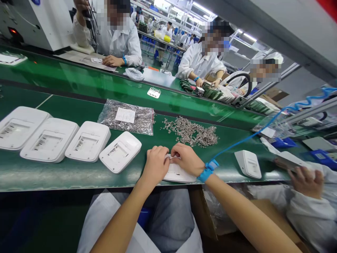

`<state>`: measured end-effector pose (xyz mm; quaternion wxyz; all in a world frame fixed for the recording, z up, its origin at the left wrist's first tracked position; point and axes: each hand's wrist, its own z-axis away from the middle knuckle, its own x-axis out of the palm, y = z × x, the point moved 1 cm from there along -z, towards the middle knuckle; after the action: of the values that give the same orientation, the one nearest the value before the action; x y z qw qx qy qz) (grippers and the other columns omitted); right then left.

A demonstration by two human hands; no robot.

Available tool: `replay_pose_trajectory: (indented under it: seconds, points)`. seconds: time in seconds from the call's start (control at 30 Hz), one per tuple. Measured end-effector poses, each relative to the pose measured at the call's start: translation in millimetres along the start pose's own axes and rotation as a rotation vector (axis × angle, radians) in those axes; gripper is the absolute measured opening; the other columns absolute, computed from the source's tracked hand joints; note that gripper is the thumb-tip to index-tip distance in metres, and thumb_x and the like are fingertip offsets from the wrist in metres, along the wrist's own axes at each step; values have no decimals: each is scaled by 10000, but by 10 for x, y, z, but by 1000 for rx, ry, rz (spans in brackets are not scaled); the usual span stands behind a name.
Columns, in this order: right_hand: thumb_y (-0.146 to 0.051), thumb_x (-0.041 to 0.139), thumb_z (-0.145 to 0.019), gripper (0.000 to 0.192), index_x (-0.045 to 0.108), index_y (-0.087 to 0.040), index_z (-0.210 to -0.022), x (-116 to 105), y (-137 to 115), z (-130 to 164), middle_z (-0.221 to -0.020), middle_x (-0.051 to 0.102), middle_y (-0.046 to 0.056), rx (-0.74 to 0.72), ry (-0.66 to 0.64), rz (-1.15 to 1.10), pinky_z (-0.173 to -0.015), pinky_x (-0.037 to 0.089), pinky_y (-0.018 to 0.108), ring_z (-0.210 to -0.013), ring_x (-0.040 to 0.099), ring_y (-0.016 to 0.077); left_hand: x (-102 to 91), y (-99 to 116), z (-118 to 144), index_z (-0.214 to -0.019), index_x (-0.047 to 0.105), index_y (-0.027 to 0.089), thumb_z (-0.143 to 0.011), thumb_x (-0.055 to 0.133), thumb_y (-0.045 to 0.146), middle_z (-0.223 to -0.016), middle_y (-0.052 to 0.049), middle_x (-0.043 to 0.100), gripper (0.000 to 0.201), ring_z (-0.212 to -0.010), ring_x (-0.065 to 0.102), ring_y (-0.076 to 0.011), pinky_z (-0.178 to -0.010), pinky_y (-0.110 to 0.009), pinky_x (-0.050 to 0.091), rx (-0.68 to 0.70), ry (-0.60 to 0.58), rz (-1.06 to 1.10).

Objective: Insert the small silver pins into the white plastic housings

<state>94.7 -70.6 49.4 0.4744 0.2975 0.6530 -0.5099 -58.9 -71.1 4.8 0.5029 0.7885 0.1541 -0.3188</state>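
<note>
Pressing on a white case at the bottom middle of the frame.
Your left hand and right hand pinch its top edge, fingers curled tight; it might slide off the table.

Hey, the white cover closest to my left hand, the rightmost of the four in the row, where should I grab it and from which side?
Probably by its two long edges, coming from above with the left hand. The white cover lies flat on the green belt, turned at an angle, with its near-right corner toward you. Its neighbour in the row sits close on the left, so the right and near edges look freer.
</note>
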Motion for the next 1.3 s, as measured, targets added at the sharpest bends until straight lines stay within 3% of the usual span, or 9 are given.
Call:
replay_pose_trajectory:
  seconds: [0.3,0.5,0.97,1.3]
  points:
    - [-107,716,-791,182,559,-200,-802,80,40,329,-837,614,39,-125,290,48,-753,444,348,-847,519,226,-11,-5,-11,-905,551,202,-838,631,114,-900,12,605,137,-921,534,-181,-806,-334,337,-49,-18,87]
    - [-110,643,-853,103,605,-188,-797,154,48,374,-789,653,58,-182,378,55,-773,470,367,-880,545,242,-21,2,-64,-860,540,195,-799,657,93,-879,16,605,167,-894,548,-167,-811,-311,374,-77,-24,150]
    - [-132,606,-869,145,700,-222,-806,161,68,422,-827,714,47,-159,386,51,-756,449,350,-927,636,223,-28,9,-68,-868,556,190,-765,664,89,-870,11,597,181,-855,562,-158,-767,-285,420,-82,-15,184]
    - [-84,572,-850,198,696,-224,-783,143,36,414,-789,718,38,-220,314,132,-761,414,358,-953,614,235,26,66,-23,-856,532,196,-790,615,120,-863,6,589,130,-893,543,-183,-804,-320,363,-63,22,6]
